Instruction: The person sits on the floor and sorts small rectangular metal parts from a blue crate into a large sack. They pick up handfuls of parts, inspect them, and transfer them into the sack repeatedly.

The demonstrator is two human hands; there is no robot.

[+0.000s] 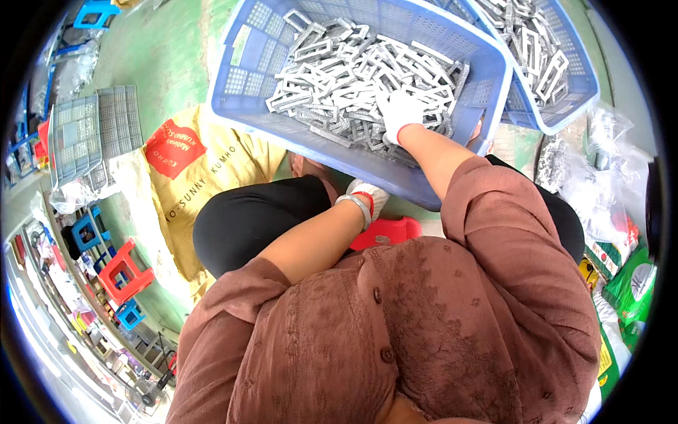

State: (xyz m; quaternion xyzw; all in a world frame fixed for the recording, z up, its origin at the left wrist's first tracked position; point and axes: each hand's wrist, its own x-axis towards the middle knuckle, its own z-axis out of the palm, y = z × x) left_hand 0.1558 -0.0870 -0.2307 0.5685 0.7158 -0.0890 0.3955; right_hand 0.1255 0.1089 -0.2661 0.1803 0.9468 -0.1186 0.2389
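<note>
A blue plastic basket stands in front of me, holding a heap of small grey rectangular metal frames. My right hand, in a white glove with a red cuff, reaches into it and touches the heap. Its fingertips blend with the pale pieces, so whether it grips one is unclear. Between my knees, just below the basket's near edge, is my left hand, also gloved in white. The fingers of that hand are mostly hidden, and nothing shows in it.
A second blue basket of similar metal pieces adjoins on the right. A yellow sack lies to the left, near grey plastic crates and a red stool. Part of a red seat shows beneath me. Clear plastic bags lie at right.
</note>
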